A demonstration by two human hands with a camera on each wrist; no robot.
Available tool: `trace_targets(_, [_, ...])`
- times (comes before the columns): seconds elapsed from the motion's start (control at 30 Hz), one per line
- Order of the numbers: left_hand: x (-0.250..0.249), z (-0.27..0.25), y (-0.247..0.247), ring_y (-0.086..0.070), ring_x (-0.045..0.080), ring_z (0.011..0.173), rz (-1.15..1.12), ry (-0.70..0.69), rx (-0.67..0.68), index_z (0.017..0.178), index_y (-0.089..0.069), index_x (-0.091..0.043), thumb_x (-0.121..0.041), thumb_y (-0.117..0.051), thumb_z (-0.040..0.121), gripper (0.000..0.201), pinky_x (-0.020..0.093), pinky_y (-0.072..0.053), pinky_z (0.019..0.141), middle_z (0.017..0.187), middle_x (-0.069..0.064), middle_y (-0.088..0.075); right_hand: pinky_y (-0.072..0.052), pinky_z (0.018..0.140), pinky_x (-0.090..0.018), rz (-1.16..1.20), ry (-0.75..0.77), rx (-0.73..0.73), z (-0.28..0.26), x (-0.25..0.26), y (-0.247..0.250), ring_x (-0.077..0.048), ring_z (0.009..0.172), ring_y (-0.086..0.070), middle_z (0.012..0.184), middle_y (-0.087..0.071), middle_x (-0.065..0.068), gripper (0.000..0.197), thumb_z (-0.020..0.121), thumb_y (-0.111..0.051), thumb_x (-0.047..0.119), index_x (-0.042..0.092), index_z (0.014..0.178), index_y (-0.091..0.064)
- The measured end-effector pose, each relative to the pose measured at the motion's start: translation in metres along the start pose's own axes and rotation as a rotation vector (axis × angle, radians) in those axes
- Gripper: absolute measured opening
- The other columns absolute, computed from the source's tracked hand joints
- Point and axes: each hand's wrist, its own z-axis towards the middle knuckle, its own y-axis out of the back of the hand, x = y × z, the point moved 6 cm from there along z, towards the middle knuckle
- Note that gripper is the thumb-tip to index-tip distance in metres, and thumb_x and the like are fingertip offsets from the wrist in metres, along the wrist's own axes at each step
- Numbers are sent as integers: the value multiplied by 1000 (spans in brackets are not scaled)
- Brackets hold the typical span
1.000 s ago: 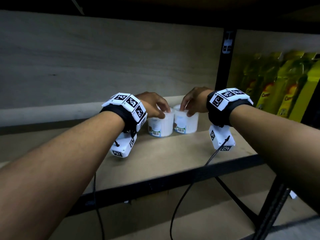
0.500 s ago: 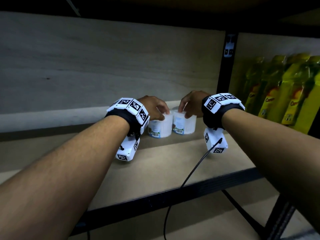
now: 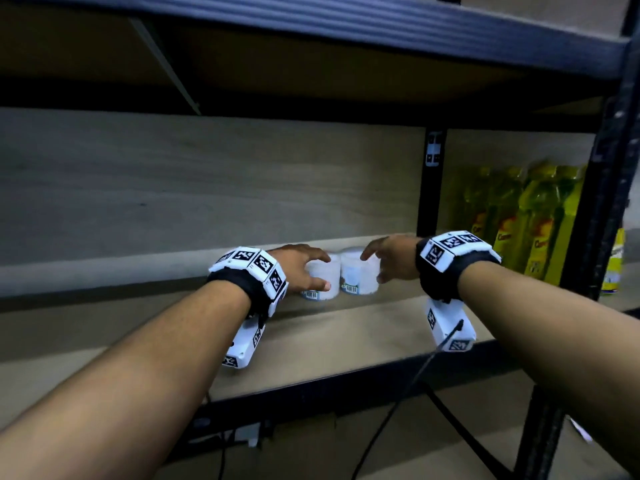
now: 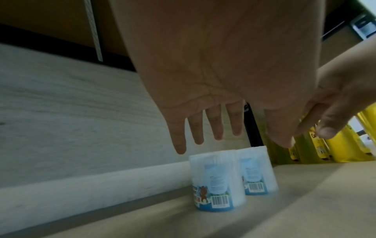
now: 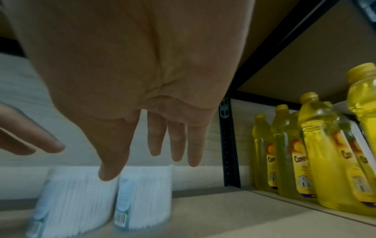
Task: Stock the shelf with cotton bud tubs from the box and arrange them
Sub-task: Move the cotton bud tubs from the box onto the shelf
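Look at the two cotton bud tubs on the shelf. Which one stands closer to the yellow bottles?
The right-hand tub, below the right hand. The other tub touches its far side, under the left hand, away from the yellow bottles.

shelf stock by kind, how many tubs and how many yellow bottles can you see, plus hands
Cotton bud tubs: 2, the left tub and the right tub, side by side on the shelf.
Yellow bottles: at least 5 show in the right wrist view; more may be hidden behind them.
Hands: 2, left hand and right hand, both open.
Total: at least 9.
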Motion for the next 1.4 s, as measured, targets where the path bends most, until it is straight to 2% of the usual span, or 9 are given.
trace_targets(0.23, [-32, -60, 10, -48, 15, 128, -73, -67, -6, 142, -47, -30, -49, -67, 86, 62, 29, -34, 111, 143, -3, -47, -40, 107, -34, 89, 39, 22, -80, 5, 4, -20, 130, -52, 143, -53, -5, 71, 82, -77, 24, 29, 143, -42])
trace_targets(0.47, [-59, -115, 3, -61, 9, 102, -209, -102, 32, 129, -57, -35, -49, -69, 85, 48, 27, -45, 100, 130, -8, -53, -39, 106, -30, 174, 42, 58, -148, 12, -5, -14, 130, -51, 141, -55, 4, 70, 83, -76, 32, 38, 143, -41])
trace_targets(0.7, [-72, -162, -15, -67, 10, 93, -372, -107, 68, 112, -65, -42, -56, -71, 77, 38, 32, -57, 87, 110, -21, -66, -44, 71, -13, 249, 63, 86, -192, 24, -27, -2, 85, -64, 125, -64, 8, 56, 85, -76, 25, 35, 134, -51])
trace_targets(0.8, [-78, -184, -27, -64, 5, 74, -437, -113, 121, 113, -65, -38, -46, -73, 82, 32, 20, -54, 65, 110, -16, -67, -45, 69, -13, 290, 84, 102, -203, 33, -44, -10, 100, -65, 119, -68, 8, 48, 85, -76, 23, 34, 127, -57])
trace_targets(0.93, [-76, -206, -51, -58, -7, 97, -394, -107, 150, 122, -63, -32, -43, -69, 87, 38, 1, -36, 81, 111, -15, -66, -52, 85, -21, 328, 122, 119, -211, 49, -72, -10, 106, -63, 117, -67, 7, 46, 82, -79, 24, 35, 122, -60])
trace_targets(1.0, [-71, -216, -70, -57, -4, 106, -400, -95, 197, 123, -63, -30, -42, -70, 86, 40, 4, -38, 90, 114, -15, -65, -52, 77, -11, 380, 148, 140, -214, 61, -90, -6, 103, -62, 117, -66, 4, 46, 81, -79, 22, 33, 122, -61])
trace_targets(1.07, [-60, -224, -93, -59, -4, 106, -409, -78, 229, 122, -63, -32, -44, -71, 84, 40, 14, -43, 97, 115, -15, -66, -53, 88, -18, 408, 170, 174, -214, 71, -113, -6, 107, -62, 117, -66, 2, 47, 80, -80, 20, 29, 122, -61])
trace_targets(1.23, [-33, -242, -143, -55, -5, 91, -368, -34, 255, 125, -62, -28, -42, -71, 86, 42, 0, -34, 78, 112, -14, -62, -47, 102, -34, 438, 176, 266, -213, 92, -177, -8, 108, -63, 118, -67, 3, 51, 78, -81, 32, 38, 122, -58])
trace_targets(1.4, [3, -269, -209, -57, 6, 109, -351, 28, 357, 126, -60, -25, -45, -72, 84, 48, 21, -46, 94, 119, -10, -60, -50, 96, -34, 510, 159, 371, -220, 112, -242, -12, 106, -61, 118, -62, 4, 53, 79, -81, 32, 38, 124, -54])
